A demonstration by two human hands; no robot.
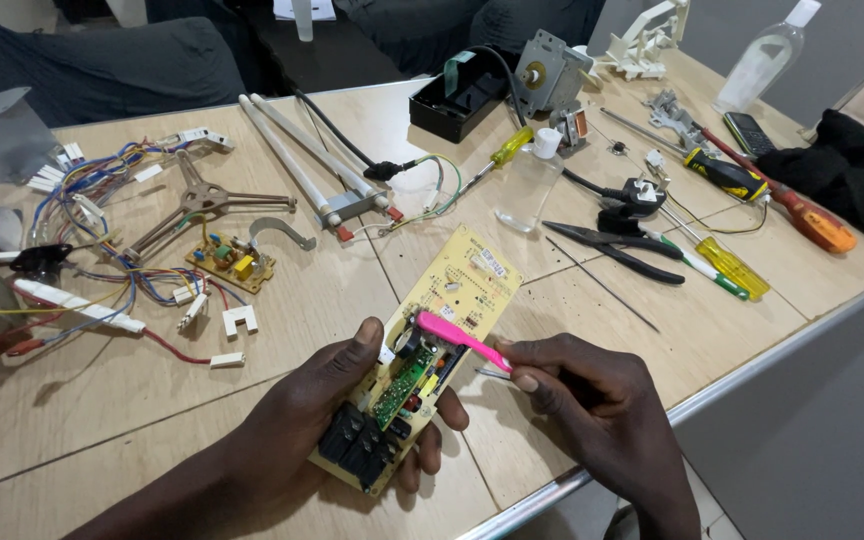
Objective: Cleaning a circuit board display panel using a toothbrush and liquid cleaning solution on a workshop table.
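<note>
Circuit board (452, 300) in left hand (337, 420) (right hand (592, 395) brushing, pink toothbrush (457, 335)).

— How is the light?
— Bright and even, with soft, short shadows under the tools on the pale wooden table (282, 300).
— Any glare?
— A mild sheen along that table's metal edge.
— Sharpness?
— Crisp at the centre; the table's lines bow slightly toward the corners.

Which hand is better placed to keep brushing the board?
Probably the right hand: it pinches the pink plastic toothbrush, whose head already rests on the long yellow circuit board. The left hand is occupied, gripping the board's lower end.
</note>
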